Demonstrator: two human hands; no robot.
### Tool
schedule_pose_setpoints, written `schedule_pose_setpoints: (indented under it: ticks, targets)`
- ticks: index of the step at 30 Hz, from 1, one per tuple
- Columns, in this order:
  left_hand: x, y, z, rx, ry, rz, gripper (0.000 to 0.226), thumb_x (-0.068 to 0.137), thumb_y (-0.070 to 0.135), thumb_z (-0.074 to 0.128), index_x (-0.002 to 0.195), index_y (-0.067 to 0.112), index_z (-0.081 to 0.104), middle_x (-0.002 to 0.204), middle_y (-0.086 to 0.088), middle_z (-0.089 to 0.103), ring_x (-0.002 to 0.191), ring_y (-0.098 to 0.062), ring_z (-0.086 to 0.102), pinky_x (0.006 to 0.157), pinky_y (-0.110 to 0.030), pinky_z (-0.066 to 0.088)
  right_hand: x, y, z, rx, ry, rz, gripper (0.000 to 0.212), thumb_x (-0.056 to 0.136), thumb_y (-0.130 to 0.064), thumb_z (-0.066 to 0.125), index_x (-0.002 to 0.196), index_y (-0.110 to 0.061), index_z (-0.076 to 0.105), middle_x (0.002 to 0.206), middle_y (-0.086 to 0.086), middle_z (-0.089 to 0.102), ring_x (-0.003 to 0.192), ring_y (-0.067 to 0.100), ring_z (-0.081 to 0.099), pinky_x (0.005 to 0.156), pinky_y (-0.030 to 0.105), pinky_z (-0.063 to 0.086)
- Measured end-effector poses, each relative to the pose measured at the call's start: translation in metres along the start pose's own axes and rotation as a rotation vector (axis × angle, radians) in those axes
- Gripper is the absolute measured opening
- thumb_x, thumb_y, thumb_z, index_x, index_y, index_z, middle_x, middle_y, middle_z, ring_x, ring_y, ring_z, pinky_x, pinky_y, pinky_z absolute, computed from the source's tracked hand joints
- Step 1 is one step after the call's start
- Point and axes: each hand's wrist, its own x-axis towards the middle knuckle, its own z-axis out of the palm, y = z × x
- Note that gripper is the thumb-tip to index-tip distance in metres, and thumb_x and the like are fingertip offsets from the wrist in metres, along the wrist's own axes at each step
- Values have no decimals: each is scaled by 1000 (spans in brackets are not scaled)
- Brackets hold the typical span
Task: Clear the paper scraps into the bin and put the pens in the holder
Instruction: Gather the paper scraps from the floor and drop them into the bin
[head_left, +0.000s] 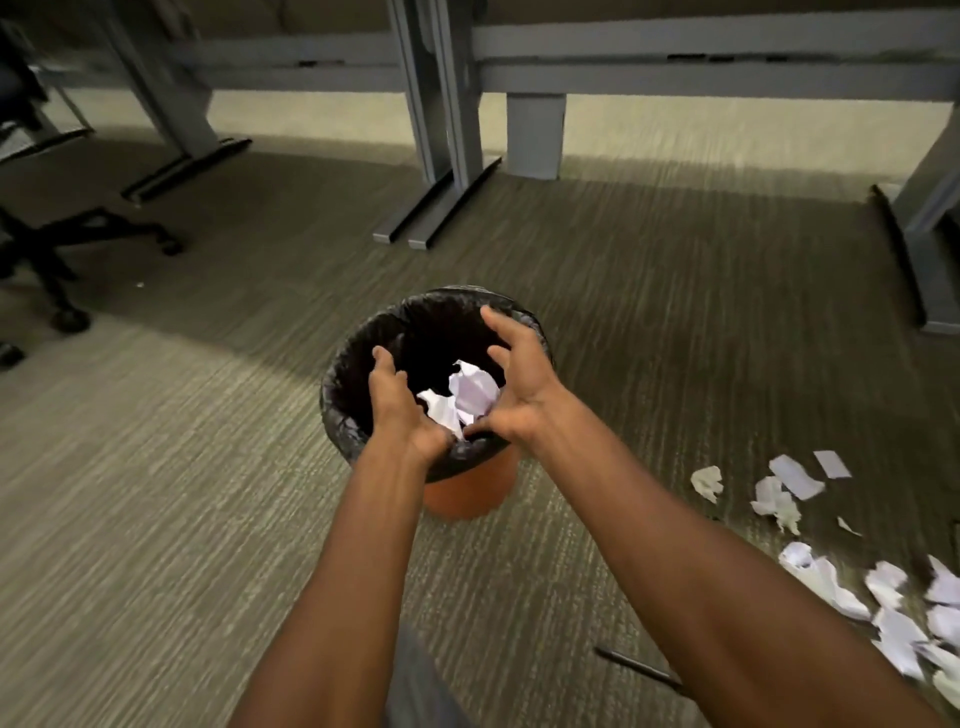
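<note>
Setting: a carpeted office floor, with desk legs (441, 156) behind and an office chair base (62, 244) at the far left.
Bin: one orange bin (470, 488) with a black liner (348, 384), standing upright in the middle of the view.
Left hand: the left hand (402, 402) hangs over the near rim, fingers spread and slightly curled, gripping nothing.
Right hand: the right hand (514, 384) sits over the mouth of the bin, fingers splayed wide, palm empty.
Paper in the bin: crumpled white paper (465, 397) lies between the two hands, inside or just dropping into the liner; motion blur makes it hard to say which.
Paper on the floor: loose paper scraps (841, 566) are scattered on the carpet at the lower right, well apart from the bin; roughly a dozen pieces show, and the edge of the view may cut off more.
Pens: one dark pen (636, 666) lies on the carpet near the right forearm; no holder is in view.
Handling, paper: very light, soft and crushable, likely to flutter; best gathered in a cupped two-handed bunch and squeezed.
Handling, pen: stiff, thin and apt to roll; pinch it at mid-barrel.
Progress: judged partway done, floor scraps and pen remaining.
</note>
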Motion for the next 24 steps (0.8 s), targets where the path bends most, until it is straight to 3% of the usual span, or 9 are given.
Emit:
schedule_pose_setpoints:
  ticks: [1,3,4,6,9,13,17,20,24]
  targets:
    - [0,-1,-2,19,0,14,67,96,72,32,145,28,39,137,-10,53,120,-37,57,77,-52,49,0,0,-1,16,-12,8,65,96,-50,58,149,-17,41,116,6,68,91,18,59,81,48,46]
    - [0,0,-4,34,-26,50,77,96,74,27,158,28,25,156,-8,41,138,-37,45,98,-59,42,4,1,-4,11,-33,27,85,90,-59,60,160,-25,26,163,10,29,136,34,41,103,59,37]
    - [2,0,-5,40,-27,65,80,96,74,27,160,28,19,163,-8,30,147,-37,35,110,-61,32,8,2,-7,14,-39,28,89,87,-62,61,160,-29,24,169,12,12,149,40,23,110,64,30]
    - [8,-2,-7,74,-1,79,85,91,79,30,160,33,14,170,-9,8,155,-36,11,120,-62,12,12,3,-14,55,-56,27,92,83,-64,63,160,-32,24,169,17,2,154,45,7,115,67,22]
    - [12,-8,-6,114,-55,136,86,88,82,31,159,35,19,169,-16,10,156,-37,3,122,-62,8,9,7,-28,140,-113,-15,88,87,-62,61,160,-29,25,167,24,8,154,47,6,120,65,17]
    - [-5,-29,14,261,-288,318,78,92,78,27,153,32,39,152,-11,47,148,-27,34,119,-51,27,-11,15,-60,184,-91,-152,71,94,-54,57,154,-21,40,150,20,49,141,34,46,114,55,38]
    - [-26,-63,41,557,-322,574,66,97,68,27,146,32,50,150,8,50,139,-3,42,113,-38,31,-30,20,-106,208,-19,-325,53,97,-47,57,142,-19,54,132,15,68,123,28,65,107,49,48]
    - [-27,-106,53,760,-444,562,57,96,63,35,138,30,58,136,5,62,127,-5,55,102,-34,44,-41,26,-157,191,102,-386,45,98,-44,57,136,-19,60,123,11,73,111,24,70,93,43,53]
    - [7,-195,56,1414,-671,760,55,96,57,51,137,22,59,128,5,64,119,-10,58,100,-29,44,-48,51,-232,-6,446,-414,19,98,-30,61,111,-20,69,91,2,75,81,15,71,67,31,52]
